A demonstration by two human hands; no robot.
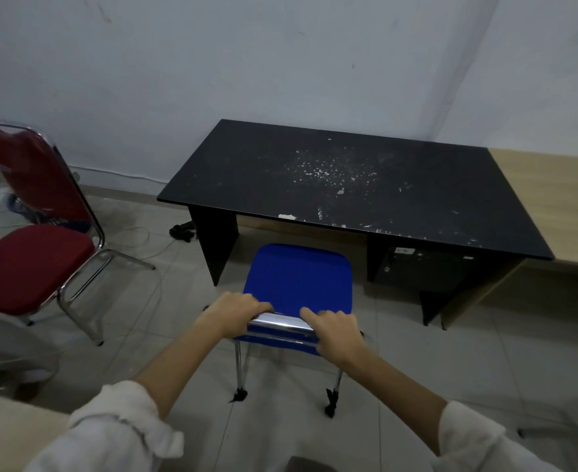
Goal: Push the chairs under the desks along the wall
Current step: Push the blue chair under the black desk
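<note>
A blue padded chair (298, 281) with chrome legs stands on the tiled floor in front of a black desk (349, 185) set against the wall. The seat's front edge reaches just to the desk's front edge. My left hand (236, 311) and my right hand (338, 332) both grip the chrome top bar of the chair's backrest, side by side. The black desk top is scratched and speckled white. A red padded chair (32, 260) stands at the left, away from any desk, turned sideways.
A light wooden desk (560, 206) adjoins the black one on the right. Cables and a black object (182, 229) lie on the floor by the wall at left. A pale surface corner (4, 427) and a grey rounded object (8, 352) sit at the near left.
</note>
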